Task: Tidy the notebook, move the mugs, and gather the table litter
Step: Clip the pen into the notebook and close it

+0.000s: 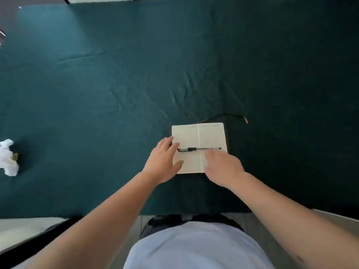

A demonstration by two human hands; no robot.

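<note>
A pen [199,149] lies crosswise on the open notebook [211,136], just beyond the right hand [223,166], nearer its fingertips; the left hand [164,162] rests flat alongside; both open, holding nothing.

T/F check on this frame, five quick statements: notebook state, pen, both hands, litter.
1. The notebook lies open on the green cloth. True.
2. The pen stands upright in a mug. False: it lies across the open pages, and no mug is plainly in view.
3. The left hand rests on the notebook's left page. True.
4. The right hand holds the pen in the air. False: it sits over the right page with the pen lying flat.
5. Crumpled white paper lies on the notebook. False: it lies far left on the cloth.
</note>
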